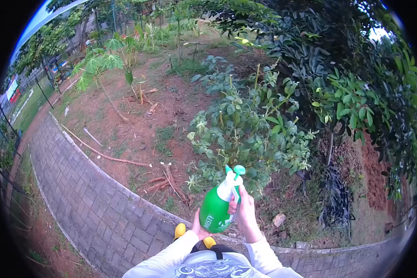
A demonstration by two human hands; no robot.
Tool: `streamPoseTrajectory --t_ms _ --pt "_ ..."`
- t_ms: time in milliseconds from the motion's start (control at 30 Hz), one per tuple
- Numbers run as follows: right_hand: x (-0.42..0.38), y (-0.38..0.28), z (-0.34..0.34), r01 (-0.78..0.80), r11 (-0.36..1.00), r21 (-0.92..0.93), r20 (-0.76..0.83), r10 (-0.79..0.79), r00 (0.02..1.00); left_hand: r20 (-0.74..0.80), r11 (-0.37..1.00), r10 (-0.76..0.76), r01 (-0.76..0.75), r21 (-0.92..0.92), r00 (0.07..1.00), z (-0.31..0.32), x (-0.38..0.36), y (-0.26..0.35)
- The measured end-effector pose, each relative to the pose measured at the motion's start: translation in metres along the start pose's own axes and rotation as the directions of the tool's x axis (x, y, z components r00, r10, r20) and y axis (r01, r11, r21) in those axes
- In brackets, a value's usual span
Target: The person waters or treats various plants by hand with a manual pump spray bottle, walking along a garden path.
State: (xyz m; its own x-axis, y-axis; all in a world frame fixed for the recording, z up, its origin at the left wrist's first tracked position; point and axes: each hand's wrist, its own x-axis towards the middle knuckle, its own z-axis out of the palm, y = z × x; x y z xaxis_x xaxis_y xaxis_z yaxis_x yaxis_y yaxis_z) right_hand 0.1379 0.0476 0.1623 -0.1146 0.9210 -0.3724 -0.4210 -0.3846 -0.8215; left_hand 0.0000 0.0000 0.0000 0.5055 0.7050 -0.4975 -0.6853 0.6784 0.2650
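Observation:
A green pump spray bottle (214, 208) with a white neck and a green pump knob is held in front of my body, tilted a little to the right, its nozzle pointing away from me. My left hand (199, 228) supports it low on the left side, near the base. Around the handle below the white head, my right hand (243, 208) has its fingers wrapped, with the thumb up by the top. Just beyond the bottle grows a leafy green bush (245, 125) with several cut stems. The bottle and the bush look apart.
I stand on a curved brick path (102, 199) with a raised kerb, wearing yellow boots (180, 230). Past the kerb lies bare soil with cut branches (167, 183) and a long stick (104, 154). A dense tree (356, 88) overhangs the right. Dark netting-like material (336, 199) lies beneath it.

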Motion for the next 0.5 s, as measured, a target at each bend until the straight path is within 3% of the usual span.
streamPoseTrajectory --t_ms 33,67,167,233,300,500 --pt "0.005 -0.012 -0.001 0.041 0.998 0.056 -0.063 -0.038 0.997 0.024 0.998 -0.058 0.058 0.02 0.998 0.015 0.001 0.004" --pt "0.011 -0.021 -0.003 0.097 0.992 0.082 -0.125 -0.086 0.988 -0.075 0.995 -0.064 0.07 0.067 0.995 0.032 0.005 0.009" --pt "0.058 -0.039 0.033 0.258 0.965 0.053 -0.224 -0.24 0.944 0.169 0.986 -0.134 0.115 0.117 0.977 0.03 0.034 0.063" --pt "0.083 -0.059 0.041 0.308 0.951 0.039 -0.26 -0.288 0.922 0.143 0.978 -0.168 0.147 0.147 0.975 0.045 0.051 0.09" --pt "0.1 -0.077 0.052 0.299 0.953 0.042 -0.286 -0.275 0.918 0.168 0.976 -0.115 0.079 0.203 0.979 0.055 0.064 0.109" --pt "0.15 -0.079 0.076 0.243 0.963 -0.114 -0.324 -0.267 0.908 0.133 0.972 -0.195 0.174 0.155 0.972 0.044 0.077 0.136"
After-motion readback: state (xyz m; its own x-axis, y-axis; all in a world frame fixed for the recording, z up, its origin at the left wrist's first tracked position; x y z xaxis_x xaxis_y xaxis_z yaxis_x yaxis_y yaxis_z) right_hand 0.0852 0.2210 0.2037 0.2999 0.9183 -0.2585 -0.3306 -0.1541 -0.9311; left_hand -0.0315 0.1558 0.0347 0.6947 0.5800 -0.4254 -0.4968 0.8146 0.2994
